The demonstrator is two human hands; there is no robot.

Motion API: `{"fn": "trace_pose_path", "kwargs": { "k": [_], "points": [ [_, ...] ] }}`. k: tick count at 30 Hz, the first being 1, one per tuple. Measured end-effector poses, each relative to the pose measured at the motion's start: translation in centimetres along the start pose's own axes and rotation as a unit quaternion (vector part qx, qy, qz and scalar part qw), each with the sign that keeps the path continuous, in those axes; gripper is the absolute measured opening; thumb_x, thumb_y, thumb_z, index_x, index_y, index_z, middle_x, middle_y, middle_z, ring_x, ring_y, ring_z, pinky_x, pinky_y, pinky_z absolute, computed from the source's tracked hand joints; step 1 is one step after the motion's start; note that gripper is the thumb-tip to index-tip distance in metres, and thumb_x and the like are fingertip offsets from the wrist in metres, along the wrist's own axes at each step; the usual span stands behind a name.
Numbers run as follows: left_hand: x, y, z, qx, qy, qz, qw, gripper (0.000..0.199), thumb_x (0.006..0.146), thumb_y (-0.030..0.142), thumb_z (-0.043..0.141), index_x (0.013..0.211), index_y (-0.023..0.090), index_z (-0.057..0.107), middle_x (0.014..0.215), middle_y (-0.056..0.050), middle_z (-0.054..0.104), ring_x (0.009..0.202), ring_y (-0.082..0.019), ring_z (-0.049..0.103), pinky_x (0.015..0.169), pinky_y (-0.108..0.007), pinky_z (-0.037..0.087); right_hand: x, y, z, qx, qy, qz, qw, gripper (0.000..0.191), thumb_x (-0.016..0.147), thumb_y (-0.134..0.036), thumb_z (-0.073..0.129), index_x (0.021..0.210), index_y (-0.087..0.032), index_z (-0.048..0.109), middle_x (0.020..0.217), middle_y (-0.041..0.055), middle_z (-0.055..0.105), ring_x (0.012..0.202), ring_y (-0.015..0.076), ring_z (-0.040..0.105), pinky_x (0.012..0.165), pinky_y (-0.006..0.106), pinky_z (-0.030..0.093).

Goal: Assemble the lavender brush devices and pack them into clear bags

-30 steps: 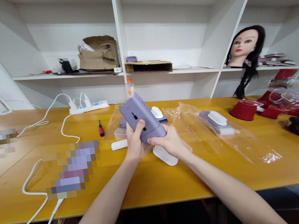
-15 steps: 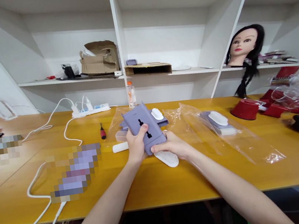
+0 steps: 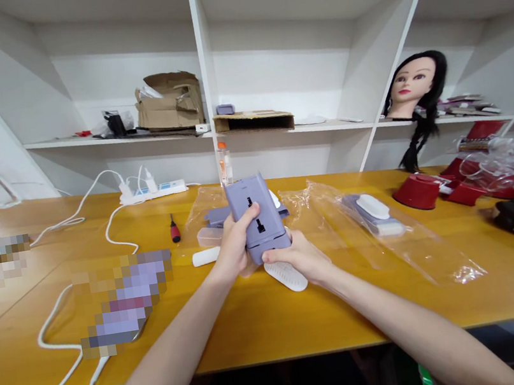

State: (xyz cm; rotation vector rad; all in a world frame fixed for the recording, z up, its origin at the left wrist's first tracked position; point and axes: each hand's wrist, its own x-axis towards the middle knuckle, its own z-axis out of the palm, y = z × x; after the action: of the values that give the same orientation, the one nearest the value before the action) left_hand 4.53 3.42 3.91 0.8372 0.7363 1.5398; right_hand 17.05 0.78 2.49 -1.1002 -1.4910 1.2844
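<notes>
Two bare hands grip a purple plastic case above a yellow wooden desk (image 3: 335, 325); the left hand (image 3: 233, 245) is closed around the case's left side, its thumb lying across the black slot on the face; the right hand (image 3: 302, 256) grips the lower right corner, thumb on the bottom section; the purple case (image 3: 252, 209) is held tilted over the middle of the desk, with a thin dark gap showing between its main body and that bottom section. Just below the right hand lies a white perforated oval piece (image 3: 286, 276); to the left of the left hand are a white cylindrical piece (image 3: 205, 257), a small clear container (image 3: 210, 237) and, farther left, a red and black screwdriver (image 3: 174, 229); to the right, a purple and white device (image 3: 373, 210) lies by clear plastic wrapping (image 3: 433, 256).
</notes>
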Motion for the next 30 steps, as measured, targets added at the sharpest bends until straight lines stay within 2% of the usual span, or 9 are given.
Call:
{"fn": "trace_pose_path", "kwargs": {
  "k": [3,7,9,12,15,19,23,26,30],
  "points": [
    [0.4,-0.6,0.6,0.03,0.028,0.052,0.998,0.044,0.062,0.036,0.074,0.097,0.017,0.055,0.096,-0.008,0.066,0.085,-0.02,0.064,0.074,-0.033,0.051,0.8,0.8,-0.5,-0.007,0.031,-0.019,0.999,0.039,0.057,-0.03,0.073,0.091,-0.017,0.063,0.082,0.0023,0.067,0.072,0.0168,0.06,0.068,0.031,0.048],
    [0.3,-2.1,0.9,0.08,0.04,0.135,0.987,0.06,0.06,0.029,0.075,0.112,0.022,0.045,0.107,-0.008,0.062,0.098,-0.02,0.06,0.084,-0.034,0.047,1.1,0.7,-0.2,-0.122,0.102,-0.023,0.987,0.031,0.059,-0.033,0.07,0.083,-0.015,0.063,0.074,0.0031,0.066,0.067,0.0183,0.06,0.061,0.03,0.046],
    [0.1,-2.6,0.8,0.116,0.027,0.163,0.979,0.065,0.057,0.026,0.077,0.113,0.024,0.044,0.11,-0.006,0.059,0.101,-0.021,0.057,0.087,-0.035,0.045,1.0,0.6,0.2,-0.219,0.145,-0.037,0.964,0.03,0.062,-0.036,0.066,0.083,-0.015,0.062,0.072,0.0043,0.065,0.066,0.0191,0.06,0.057,0.029,0.043],
    [0.0,-2.9,0.6,0.147,0.021,0.176,0.973,0.067,0.056,0.024,0.076,0.113,0.025,0.042,0.109,-0.005,0.058,0.101,-0.021,0.057,0.089,-0.036,0.043,0.6,0.6,0.7,-0.352,0.205,-0.069,0.911,0.033,0.067,-0.042,0.061,0.089,-0.017,0.06,0.072,0.0068,0.065,0.065,0.0209,0.06,0.056,0.028,0.04],
    [0.1,-3.0,0.2,0.161,0.017,0.168,0.972,0.062,0.057,0.025,0.075,0.109,0.023,0.041,0.105,-0.004,0.057,0.098,-0.02,0.057,0.089,-0.036,0.042,0.3,0.8,0.8,-0.403,0.203,-0.099,0.887,0.037,0.069,-0.045,0.06,0.095,-0.018,0.058,0.081,0.0087,0.066,0.071,0.0229,0.06,0.058,0.029,0.04],
    [0.4,-3.3,-0.2,0.163,0.008,0.189,0.968,0.057,0.059,0.028,0.074,0.105,0.024,0.039,0.108,-0.003,0.054,0.097,-0.018,0.056,0.087,-0.035,0.043,0.2,0.6,0.5,-0.383,0.167,-0.112,0.902,0.037,0.067,-0.041,0.063,0.095,-0.018,0.057,0.083,0.0068,0.066,0.073,0.0215,0.06,0.06,0.028,0.041],
    [0.1,-3.6,-0.1,0.166,0.003,0.21,0.964,0.057,0.06,0.027,0.074,0.105,0.025,0.039,0.108,-0.003,0.053,0.097,-0.018,0.055,0.087,-0.034,0.042,0.6,0.3,0.2,-0.298,0.117,-0.087,0.943,0.031,0.064,-0.034,0.065,0.089,-0.017,0.06,0.076,0.0043,0.066,0.07,0.02,0.06,0.06,0.028,0.043],
    [-0.2,-3.8,0.2,0.12,0.0,0.213,0.97,0.059,0.06,0.026,0.074,0.107,0.026,0.038,0.109,-0.003,0.053,0.099,-0.018,0.054,0.087,-0.033,0.043,1.0,0.3,-0.1,-0.187,0.07,-0.091,0.976,0.032,0.061,-0.029,0.067,0.089,-0.015,0.06,0.079,0.0038,0.066,0.072,0.0198,0.06,0.063,0.029,0.045],
    [-0.5,-3.9,0.2,0.045,-0.005,0.2,0.979,0.058,0.064,0.026,0.071,0.111,0.028,0.038,0.107,-0.002,0.054,0.098,-0.017,0.055,0.085,-0.031,0.044,1.2,0.4,-0.3,-0.108,0.027,-0.103,0.988,0.038,0.059,-0.025,0.069,0.094,-0.015,0.06,0.082,0.0008,0.065,0.074,0.0176,0.059,0.067,0.029,0.047]
  ]
}}
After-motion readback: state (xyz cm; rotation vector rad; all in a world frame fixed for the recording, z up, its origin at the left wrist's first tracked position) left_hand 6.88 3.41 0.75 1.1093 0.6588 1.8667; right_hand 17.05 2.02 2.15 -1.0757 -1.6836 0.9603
